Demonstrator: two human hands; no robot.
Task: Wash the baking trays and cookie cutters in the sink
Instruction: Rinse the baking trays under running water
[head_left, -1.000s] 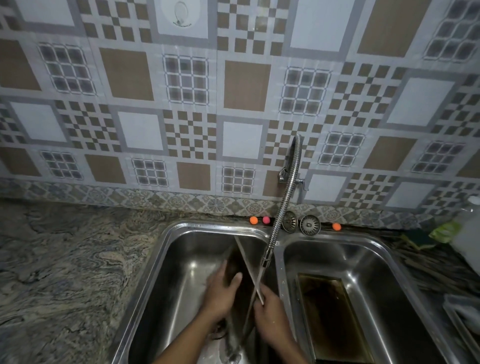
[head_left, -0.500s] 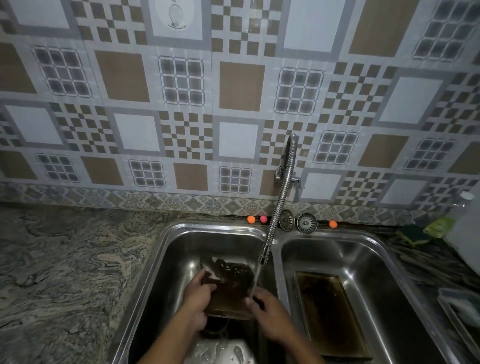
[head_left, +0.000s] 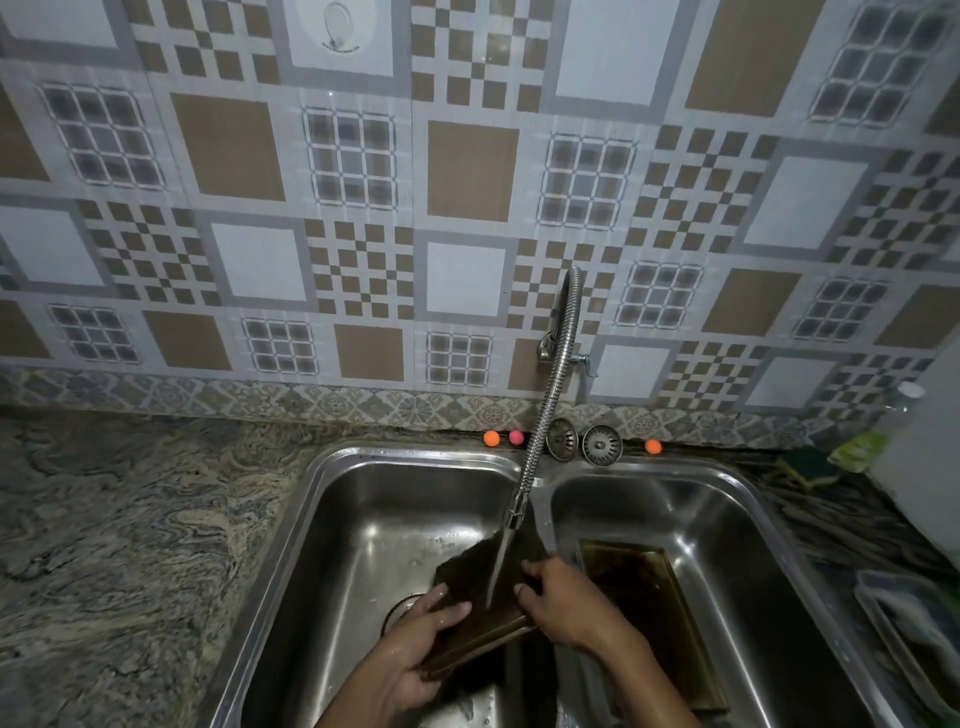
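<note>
A dark, stained baking tray (head_left: 480, 603) is held tilted over the left basin of the steel double sink (head_left: 322, 519). Water runs onto it from the flexible steel faucet (head_left: 545, 415). My left hand (head_left: 415, 649) grips the tray's near left edge. My right hand (head_left: 561, 600) holds its right edge, thumb on top. A second dark baking tray (head_left: 654, 618) lies flat in the right basin. No cookie cutters are visible.
Two sink strainers (head_left: 582, 441) and small orange and pink balls (head_left: 501, 438) sit on the back ledge. A green sponge (head_left: 808, 462) and a bottle (head_left: 878, 431) stand at the right. A grey rack (head_left: 914, 634) is at the right edge. Marbled counter (head_left: 130, 545) spans the left.
The tray has turned from nearly edge-on to flatter and shifted right under the stream. Both hands moved with it. The camera view dipped slightly.
</note>
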